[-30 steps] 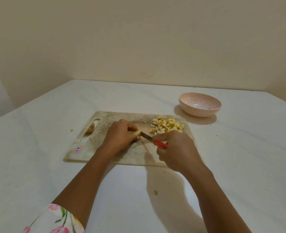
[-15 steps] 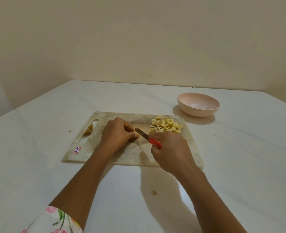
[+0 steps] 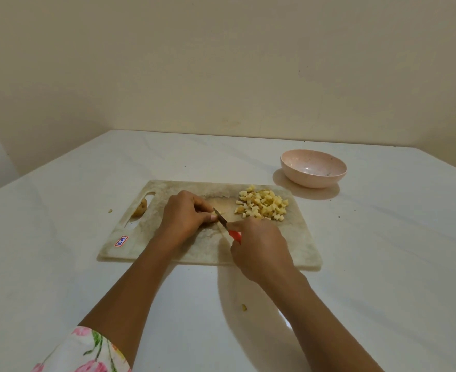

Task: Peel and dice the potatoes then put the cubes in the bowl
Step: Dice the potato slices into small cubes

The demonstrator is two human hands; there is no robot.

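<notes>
Two hands meet near the middle of the cutting board (image 3: 288,248), and we use that board as our landmark. The left hand (image 3: 186,213) lies on the board's centre with its fingers curled down over a piece of potato (image 3: 219,211). We see only a pale sliver of that piece at the fingertips; the rest is hidden. The right hand (image 3: 259,245) sits over the board's near edge, its fingers wrapped round the red handle of a knife (image 3: 223,220). The blade slants away from that hand, and its tip comes up against the left fingertips and the sliver. We cannot tell whether the edge is in the potato or only beside it.

On the board's far right corner lies a loose heap of diced cubes (image 3: 264,205), apart from both hands. Beyond that same corner, off the board, stands the pink bowl (image 3: 312,170), upright, with no cubes in it. In the handle slot at the board's left end rests a small potato (image 3: 141,208) with its skin on. A red and white sticker (image 3: 121,241) marks the board's near left corner.

The board lies on a white table (image 3: 382,277). One small yellow scrap (image 3: 244,307) lies on the table on the near side of the board, between the forearms. A floral sleeve (image 3: 87,350) covers the left upper arm.
</notes>
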